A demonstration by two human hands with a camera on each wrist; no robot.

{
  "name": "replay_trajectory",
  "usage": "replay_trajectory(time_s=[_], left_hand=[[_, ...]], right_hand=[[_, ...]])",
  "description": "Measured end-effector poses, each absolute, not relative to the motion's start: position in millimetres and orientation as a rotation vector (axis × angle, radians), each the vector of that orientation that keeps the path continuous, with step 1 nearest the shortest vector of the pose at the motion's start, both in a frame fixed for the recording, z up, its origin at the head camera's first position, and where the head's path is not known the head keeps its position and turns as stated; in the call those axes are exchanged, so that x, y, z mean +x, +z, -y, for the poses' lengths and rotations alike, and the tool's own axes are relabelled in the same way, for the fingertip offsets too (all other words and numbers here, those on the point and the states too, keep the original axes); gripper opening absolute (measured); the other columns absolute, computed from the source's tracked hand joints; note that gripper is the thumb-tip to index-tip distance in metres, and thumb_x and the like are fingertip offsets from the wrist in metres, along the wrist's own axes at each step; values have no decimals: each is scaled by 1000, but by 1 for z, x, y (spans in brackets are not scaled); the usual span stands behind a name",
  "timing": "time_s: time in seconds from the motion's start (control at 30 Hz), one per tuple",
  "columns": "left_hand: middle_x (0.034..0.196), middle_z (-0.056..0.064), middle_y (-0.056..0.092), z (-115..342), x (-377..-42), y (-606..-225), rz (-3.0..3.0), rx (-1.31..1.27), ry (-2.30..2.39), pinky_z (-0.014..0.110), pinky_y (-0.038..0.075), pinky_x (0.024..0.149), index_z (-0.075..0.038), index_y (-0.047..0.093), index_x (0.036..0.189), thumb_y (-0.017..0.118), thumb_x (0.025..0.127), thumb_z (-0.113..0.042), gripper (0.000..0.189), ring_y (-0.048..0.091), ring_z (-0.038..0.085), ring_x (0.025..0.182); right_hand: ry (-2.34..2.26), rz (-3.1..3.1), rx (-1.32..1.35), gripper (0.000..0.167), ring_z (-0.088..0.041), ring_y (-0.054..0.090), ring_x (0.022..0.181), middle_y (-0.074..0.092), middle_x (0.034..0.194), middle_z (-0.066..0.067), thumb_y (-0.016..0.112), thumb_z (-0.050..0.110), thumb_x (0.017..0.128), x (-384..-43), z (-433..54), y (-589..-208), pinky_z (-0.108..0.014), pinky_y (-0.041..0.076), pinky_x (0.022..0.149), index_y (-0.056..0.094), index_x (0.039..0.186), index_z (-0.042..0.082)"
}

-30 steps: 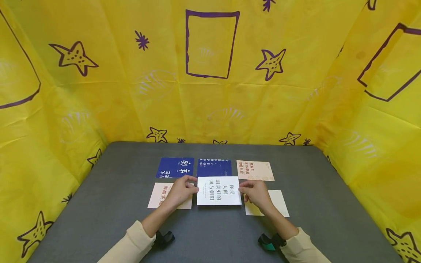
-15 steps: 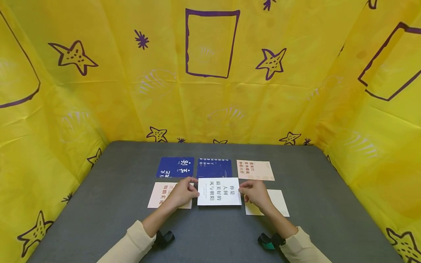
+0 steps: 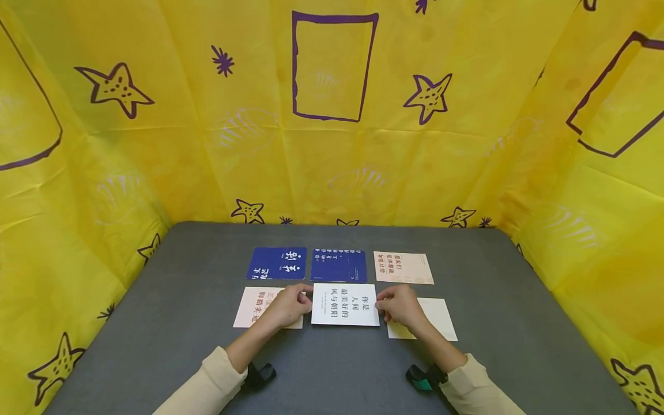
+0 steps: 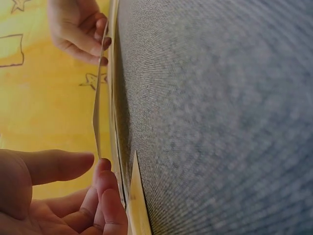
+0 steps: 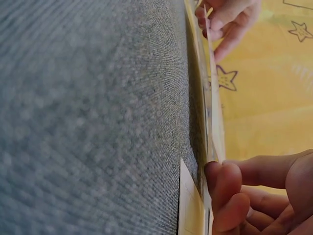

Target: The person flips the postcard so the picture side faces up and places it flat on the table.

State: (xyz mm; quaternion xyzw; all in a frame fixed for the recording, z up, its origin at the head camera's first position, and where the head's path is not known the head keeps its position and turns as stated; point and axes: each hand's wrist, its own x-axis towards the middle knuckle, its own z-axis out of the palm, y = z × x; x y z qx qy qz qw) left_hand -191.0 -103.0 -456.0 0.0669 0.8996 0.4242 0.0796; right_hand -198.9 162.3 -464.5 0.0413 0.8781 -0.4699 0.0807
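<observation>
A white card (image 3: pixel 344 305) printed with dark Chinese characters lies level between two hands in the head view. The left hand (image 3: pixel 284 305) pinches its left edge between thumb and fingers, and the right hand (image 3: pixel 402 305) does the same at the right edge. Seen edge-on in the left wrist view, the card (image 4: pixel 97 112) sits slightly off the grey table (image 4: pixel 210 117). Beneath the left forearm and hand is a pale pink card (image 3: pixel 246 311), partly hidden. A cream card (image 3: pixel 441 320) lies under the right hand, also partly covered.
Behind the white card, a blue card (image 3: pixel 276 263), a second blue card (image 3: pixel 338 266) and a peach card (image 3: pixel 407 268) form a row. Yellow cloth (image 3: pixel 332 150) with starfish drawings walls the table at the back and sides.
The white card has come slightly toward the person, opening a thin gap to the blue card behind it. Both hands keep their hold at its edges.
</observation>
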Motion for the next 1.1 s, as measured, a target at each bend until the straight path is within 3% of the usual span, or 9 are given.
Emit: replay_trajectory(time_s=[0.57,1.1], left_hand=[[87,7,71,106,-190,-450,-2665,178,1233,32,50,74,4,70,108,68,85,-9,26,59,13,77],[88,7,70,88,-195,-443,-2654,344,1277,28,49,69,0,71,105,65,88,-10,21,61,14,80]], right_hand=[[-1367,-2594,98,11,-12,50,44,63,62,-4,71,0,80,-198,-164,-463,-21,38,44,74,90,-2],[-1372,-2615,-26,23,-16,57,55,70,78,-10,68,13,88,-191,-211,-447,-29,47,51,71,102,-5]])
